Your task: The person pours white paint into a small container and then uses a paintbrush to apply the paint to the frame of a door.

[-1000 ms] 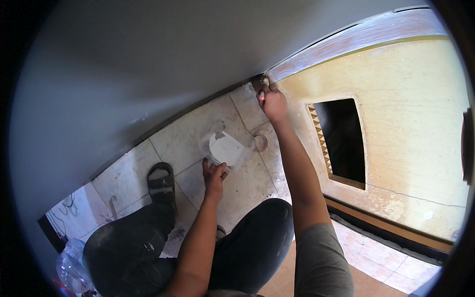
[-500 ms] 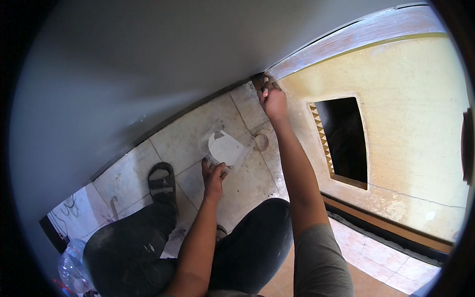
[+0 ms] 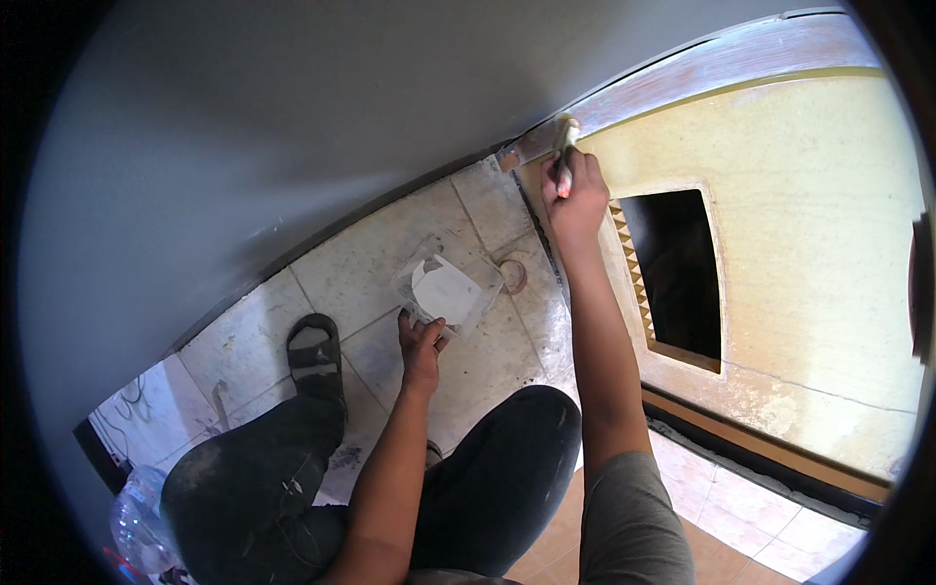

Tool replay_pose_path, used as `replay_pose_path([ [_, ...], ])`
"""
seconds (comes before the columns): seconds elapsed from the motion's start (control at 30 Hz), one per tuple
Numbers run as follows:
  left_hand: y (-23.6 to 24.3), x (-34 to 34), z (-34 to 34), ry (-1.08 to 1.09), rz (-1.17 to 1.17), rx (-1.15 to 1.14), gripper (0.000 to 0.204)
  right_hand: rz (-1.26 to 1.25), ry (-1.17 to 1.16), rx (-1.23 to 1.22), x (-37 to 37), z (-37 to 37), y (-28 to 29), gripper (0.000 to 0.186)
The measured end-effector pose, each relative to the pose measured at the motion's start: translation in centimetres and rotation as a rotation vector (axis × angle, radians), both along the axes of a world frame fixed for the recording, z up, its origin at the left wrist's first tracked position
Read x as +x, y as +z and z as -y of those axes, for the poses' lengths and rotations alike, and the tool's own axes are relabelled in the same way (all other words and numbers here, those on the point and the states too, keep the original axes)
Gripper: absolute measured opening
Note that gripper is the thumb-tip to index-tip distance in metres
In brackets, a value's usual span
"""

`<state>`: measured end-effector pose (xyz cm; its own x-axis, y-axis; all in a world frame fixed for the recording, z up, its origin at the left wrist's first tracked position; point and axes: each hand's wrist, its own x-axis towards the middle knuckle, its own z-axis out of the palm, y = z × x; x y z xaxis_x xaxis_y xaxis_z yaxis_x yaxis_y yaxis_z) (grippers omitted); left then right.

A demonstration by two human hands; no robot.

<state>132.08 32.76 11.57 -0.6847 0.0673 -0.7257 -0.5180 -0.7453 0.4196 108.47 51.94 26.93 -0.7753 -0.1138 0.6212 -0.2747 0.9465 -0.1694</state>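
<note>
My right hand (image 3: 580,203) is closed round the handle of a paintbrush (image 3: 566,148). The bristles point away from me and meet the whitish, streaky wooden strip (image 3: 673,93) between the grey wall and the yellowish panel. Below and to the left, my left hand (image 3: 421,356) grips the near edge of a clear plastic container (image 3: 485,299). White paint (image 3: 447,294) lies inside it. The container is above or on the floor; I cannot tell which.
A roll of tape (image 3: 513,277) lies on the tiled floor (image 3: 390,244). The yellowish panel (image 3: 809,214) has a rectangular dark opening (image 3: 675,278). A grey wall (image 3: 244,127) rises on the left. A clear plastic bottle (image 3: 136,517) and cables (image 3: 132,400) are at lower left.
My right hand has moved from the strip's lower corner up and to the right along it, with the paintbrush. The left hand and container have stayed nearly still.
</note>
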Motion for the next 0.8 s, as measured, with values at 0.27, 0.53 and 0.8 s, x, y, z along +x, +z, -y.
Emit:
replay_pose_path([
  [0.27, 0.4, 0.0, -0.3, 0.011, -0.011, -0.024, 0.072, -0.111, -0.145, -0.193, 8.3, 0.6, 4.3, 0.013],
  [0.53, 0.0, -0.1, -1.3, 0.006, -0.044, 0.043, 0.08, 0.337, -0.266, -0.918, 18.1, 1.9, 7.9, 0.018],
  [0.8, 2.3, -1.1, -4.3, -0.109, -0.176, 0.083, 0.082, 0.473, -0.215, -0.854, 19.0, -0.2, 6.1, 0.019],
])
